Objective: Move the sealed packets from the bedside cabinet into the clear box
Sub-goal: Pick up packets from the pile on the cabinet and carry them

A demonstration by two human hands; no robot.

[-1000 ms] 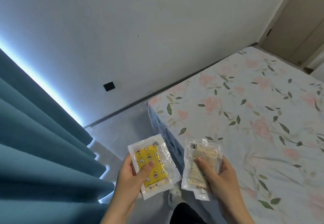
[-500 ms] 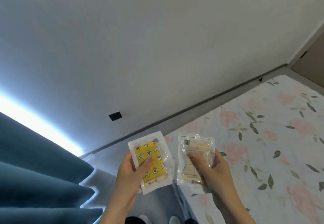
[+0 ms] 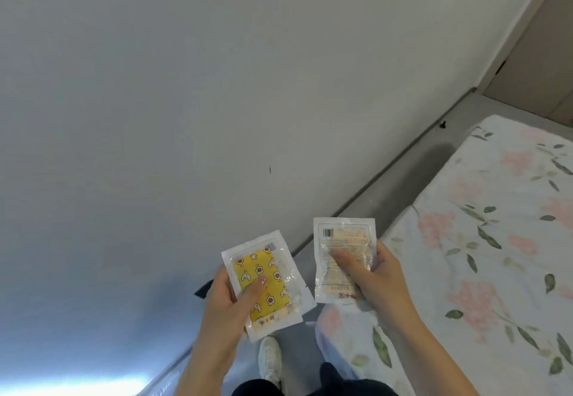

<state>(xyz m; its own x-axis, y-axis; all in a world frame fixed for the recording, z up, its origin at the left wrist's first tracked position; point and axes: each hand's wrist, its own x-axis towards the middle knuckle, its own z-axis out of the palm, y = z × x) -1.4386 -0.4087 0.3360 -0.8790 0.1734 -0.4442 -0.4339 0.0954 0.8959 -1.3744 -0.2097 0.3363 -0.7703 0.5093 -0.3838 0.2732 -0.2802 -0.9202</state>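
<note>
1. The left hand [image 3: 231, 299] grips a sealed packet with a yellow cartoon-print insert [image 3: 266, 284], thumb pressed flat on its face and fingers behind, so the slippery film stays pinned and cannot slide out.
2. The right hand [image 3: 376, 281] grips a clear packet with a barcode and pale contents [image 3: 342, 259] the same way, thumb across the front and fingers wrapped round its right edge.
3. Both packets are held upright, face toward the head camera and just apart from each other, 1 per hand. That likely lets each be carried without crumpling and dropped separately.
4. They hang in the air in front of the body, above the grey floor [image 3: 403, 178] and beside the corner of the floral bedsheet [image 3: 483, 240]; they rest on nothing.
5. Neither the bedside cabinet nor the clear box is in view, so how far the box lies cannot be told. Judging from the hold, this is the carrying step: the packets are off the cabinet but not yet in the box.
6. A white shoe [image 3: 269, 355] shows below the packets, and a plain wall [image 3: 217, 85] fills most of the view.
</note>
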